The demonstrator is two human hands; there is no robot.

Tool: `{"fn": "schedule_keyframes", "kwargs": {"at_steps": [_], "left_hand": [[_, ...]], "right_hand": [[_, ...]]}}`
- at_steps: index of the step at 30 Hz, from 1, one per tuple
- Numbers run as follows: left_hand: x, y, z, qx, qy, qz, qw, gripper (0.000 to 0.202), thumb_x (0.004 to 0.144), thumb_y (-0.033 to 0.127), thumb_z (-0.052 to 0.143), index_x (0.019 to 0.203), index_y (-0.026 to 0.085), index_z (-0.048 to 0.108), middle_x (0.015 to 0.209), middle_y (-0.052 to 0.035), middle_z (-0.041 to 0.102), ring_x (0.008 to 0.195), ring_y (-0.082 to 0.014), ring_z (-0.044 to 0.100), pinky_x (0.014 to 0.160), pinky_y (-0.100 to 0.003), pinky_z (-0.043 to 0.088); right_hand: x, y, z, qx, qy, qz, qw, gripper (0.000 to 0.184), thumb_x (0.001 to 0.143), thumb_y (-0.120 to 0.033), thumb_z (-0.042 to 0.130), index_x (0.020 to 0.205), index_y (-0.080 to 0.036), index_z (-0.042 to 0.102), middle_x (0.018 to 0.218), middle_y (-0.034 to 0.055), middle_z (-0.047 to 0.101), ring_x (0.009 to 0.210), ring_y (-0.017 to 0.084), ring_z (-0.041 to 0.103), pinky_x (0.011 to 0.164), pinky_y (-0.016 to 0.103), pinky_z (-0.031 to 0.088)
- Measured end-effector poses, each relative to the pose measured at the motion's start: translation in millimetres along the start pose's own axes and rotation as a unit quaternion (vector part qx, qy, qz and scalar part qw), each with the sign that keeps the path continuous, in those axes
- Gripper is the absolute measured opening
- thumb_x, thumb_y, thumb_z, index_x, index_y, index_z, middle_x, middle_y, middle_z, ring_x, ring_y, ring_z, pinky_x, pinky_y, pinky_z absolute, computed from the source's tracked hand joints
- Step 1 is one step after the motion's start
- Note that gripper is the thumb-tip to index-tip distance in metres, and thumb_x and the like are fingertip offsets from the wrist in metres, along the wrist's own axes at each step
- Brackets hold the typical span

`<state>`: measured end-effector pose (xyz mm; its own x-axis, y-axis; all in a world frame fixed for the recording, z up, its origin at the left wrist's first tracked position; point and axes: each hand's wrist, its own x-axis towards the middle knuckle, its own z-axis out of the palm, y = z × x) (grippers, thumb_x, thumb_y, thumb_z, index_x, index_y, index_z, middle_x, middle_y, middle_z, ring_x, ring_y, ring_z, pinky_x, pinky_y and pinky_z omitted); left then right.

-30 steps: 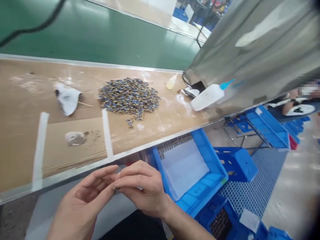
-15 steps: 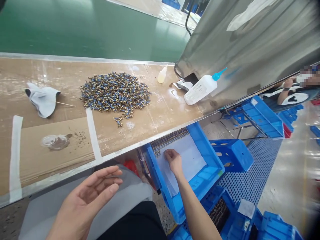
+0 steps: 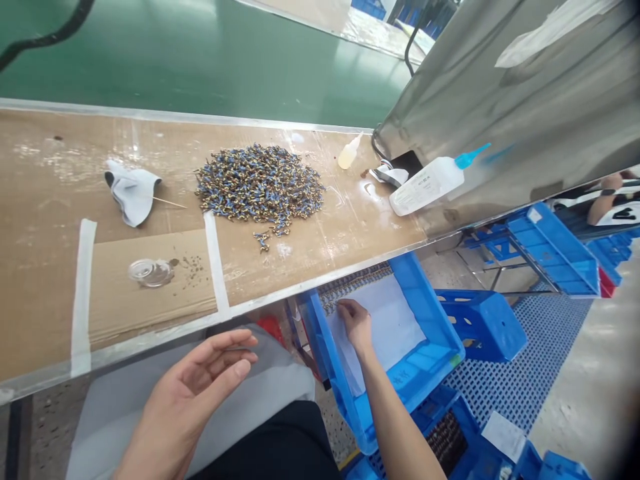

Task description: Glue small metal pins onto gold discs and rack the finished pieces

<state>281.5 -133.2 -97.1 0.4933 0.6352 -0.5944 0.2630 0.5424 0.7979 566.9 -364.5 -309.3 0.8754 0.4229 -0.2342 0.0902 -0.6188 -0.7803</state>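
My right hand (image 3: 356, 325) reaches into a blue plastic bin (image 3: 443, 333), its fingertips pinched together at the end of the rows of small metal parts (image 3: 350, 283). Those rows lie on a white sheet (image 3: 395, 317) along the bin's far side. Whatever the pinch holds is too small to make out. Over my lap hovers my left hand (image 3: 200, 393), palm turned inward, fingers apart from the thumb and nothing between them. On the bench, a heap of small blue and brass-coloured parts (image 3: 260, 183) has a few strays at its front edge.
The cardboard-covered bench (image 3: 310, 267) carries a clear round container (image 3: 150, 273), a white cloth (image 3: 134, 193) with a thin stick, a small dropper bottle (image 3: 349, 153) and a large white bottle (image 3: 430, 187) with a blue nozzle. A blue stool (image 3: 493, 327) stands beyond the bin.
The whole view has turned slightly left, so the bench, heap and bin appear further right. Both hands keep nearly the same pose, the right still at the row's end.
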Motion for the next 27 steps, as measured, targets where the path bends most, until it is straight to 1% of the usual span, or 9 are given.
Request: {"fn": "schedule_keyframes", "kwargs": {"at_steps": [7,12,15,17,18,20,23,25,27], "left_hand": [[0,-2,-7.9,-0.009,-0.01,-0.008,1.0,0.043,0.085,0.049,0.1,0.119,0.025,0.089,0.126,-0.0108,0.088,0.11,-0.031,0.084,0.098,-0.034,0.068],[2,-6,-14.2,-0.016,-0.013,-0.008,1.0,0.045,0.085,0.049,0.1,0.12,0.024,0.089,0.124,-0.0122,0.089,0.111,-0.0327,0.084,0.099,-0.036,0.068],[4,-7,-19.6,-0.027,-0.017,-0.008,0.999,0.043,0.088,0.049,0.098,0.121,0.024,0.089,0.125,-0.0118,0.088,0.11,-0.0305,0.084,0.1,-0.034,0.067],[4,-6,-22.4,-0.028,-0.02,-0.005,0.999,0.042,0.089,0.05,0.097,0.121,0.023,0.088,0.124,-0.0118,0.088,0.111,-0.0301,0.083,0.101,-0.034,0.066],[4,-5,-23.3,-0.026,-0.02,-0.004,0.999,0.042,0.09,0.05,0.096,0.121,0.023,0.088,0.125,-0.012,0.088,0.112,-0.0304,0.083,0.101,-0.035,0.066],[4,-3,-23.6,-0.023,-0.022,-0.002,1.0,0.041,0.092,0.051,0.093,0.121,0.022,0.088,0.126,-0.0117,0.088,0.114,-0.0308,0.083,0.103,-0.035,0.065],[0,2,-23.8,-0.03,-0.037,0.009,0.999,0.039,0.094,0.051,0.091,0.12,0.024,0.088,0.123,-0.0098,0.089,0.114,-0.0301,0.083,0.104,-0.034,0.064],[-5,4,-27.4,-0.031,-0.044,0.022,0.998,0.038,0.093,0.053,0.092,0.119,0.025,0.088,0.119,-0.0086,0.089,0.114,-0.0302,0.083,0.104,-0.034,0.065],[-12,3,-36.1,-0.02,-0.028,0.037,0.999,0.038,0.092,0.055,0.092,0.117,0.027,0.089,0.118,-0.0081,0.09,0.116,-0.0316,0.083,0.105,-0.036,0.065]], "right_hand": [[-2,-10,1,0.001,0.001,-0.005,1.0,0.045,0.1,-0.061,0.074,0.111,-0.019,0.084,0.103,0.0097,0.087,0.094,0.027,0.082,0.093,0.043,0.065],[-8,-31,-8,0.009,0.048,-0.033,0.998,0.048,0.092,-0.065,0.076,0.099,-0.019,0.087,0.082,0.0095,0.084,0.073,0.029,0.079,0.07,0.037,0.061],[-22,-62,-25,0.025,0.142,-0.062,0.988,0.049,0.101,-0.064,0.07,0.097,-0.016,0.083,0.07,0.0058,0.076,0.064,0.025,0.071,0.063,0.034,0.054],[-33,-97,-38,0.042,0.204,-0.092,0.974,0.046,0.108,-0.06,0.067,0.102,-0.016,0.081,0.071,0.0027,0.072,0.068,0.022,0.069,0.068,0.033,0.055],[-38,-119,-42,0.05,0.217,-0.112,0.968,0.043,0.109,-0.058,0.068,0.105,-0.017,0.08,0.074,0.0018,0.072,0.072,0.022,0.069,0.072,0.033,0.056],[-42,-172,-43,0.058,0.188,-0.168,0.966,0.033,0.109,-0.053,0.072,0.107,-0.021,0.082,0.084,0.0017,0.075,0.08,0.021,0.072,0.081,0.034,0.058],[-32,-252,-21,0.021,0.018,-0.285,0.958,0.018,0.111,-0.04,0.074,0.116,-0.028,0.085,0.11,0.006,0.082,0.101,0.024,0.077,0.093,0.038,0.061],[-16,-290,2,-0.01,-0.069,-0.344,0.936,0.018,0.112,-0.032,0.07,0.123,-0.03,0.085,0.124,0.0069,0.082,0.111,0.025,0.077,0.099,0.039,0.062],[0,-310,23,-0.052,-0.126,-0.389,0.911,0.023,0.111,-0.023,0.066,0.126,-0.029,0.083,0.13,0.0079,0.08,0.119,0.026,0.076,0.105,0.042,0.06]]}}
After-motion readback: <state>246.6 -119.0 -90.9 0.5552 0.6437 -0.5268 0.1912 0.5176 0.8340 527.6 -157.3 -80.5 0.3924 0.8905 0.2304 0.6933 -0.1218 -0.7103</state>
